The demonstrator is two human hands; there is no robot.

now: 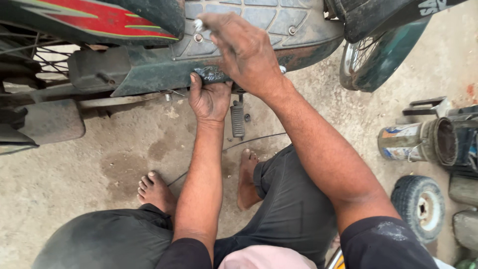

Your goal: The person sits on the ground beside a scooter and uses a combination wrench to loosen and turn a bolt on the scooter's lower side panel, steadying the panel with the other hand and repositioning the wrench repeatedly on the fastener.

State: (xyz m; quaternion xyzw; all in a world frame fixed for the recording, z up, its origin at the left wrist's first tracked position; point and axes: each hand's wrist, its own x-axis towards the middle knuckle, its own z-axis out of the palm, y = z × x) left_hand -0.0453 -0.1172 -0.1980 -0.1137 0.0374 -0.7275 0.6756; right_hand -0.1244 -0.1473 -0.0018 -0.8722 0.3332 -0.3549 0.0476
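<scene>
motorcycle side panel, dark green and scuffed, sits low on the bike above the concrete floor. left hand grips its lower edge; right hand pinches a small bolt. best to brace the panel steady and keep the bolt square.

motorbike: 1 | hands: 2 | tin can: 1 | small wheel: 1
</scene>
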